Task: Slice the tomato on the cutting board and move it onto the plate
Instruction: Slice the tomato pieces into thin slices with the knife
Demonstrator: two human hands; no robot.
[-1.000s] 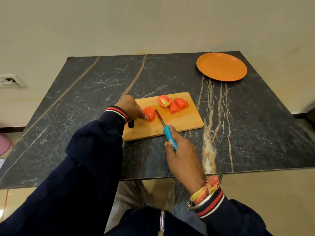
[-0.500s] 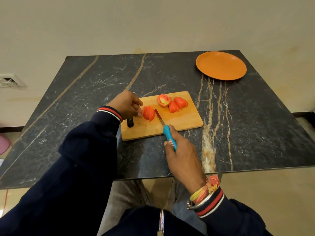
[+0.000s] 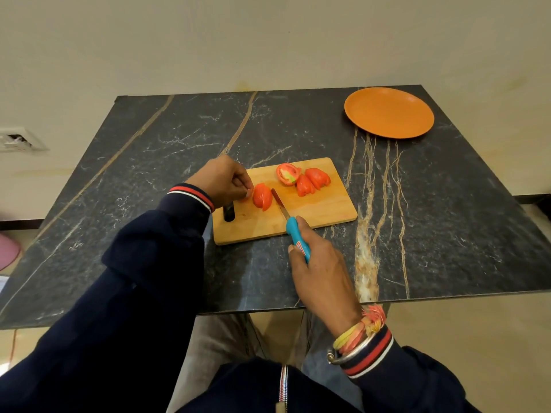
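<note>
A wooden cutting board lies on the dark marble table. On it a sliced tomato half stands near the middle-left, and my left hand pinches its left end with the fingertips. Several cut tomato pieces lie at the board's far side, one with its cut face up. My right hand grips a knife with a blue handle; its blade rests on the board just right of the sliced half. An orange plate sits bare at the table's far right corner.
The board has a dark slot handle at its left end. The table's near edge runs just behind my right wrist. A wall stands behind the table, with a socket at left.
My left hand slid back to the left, off the top of the tomato half, and now only pinches its end. The knife blade stays beside the half.
</note>
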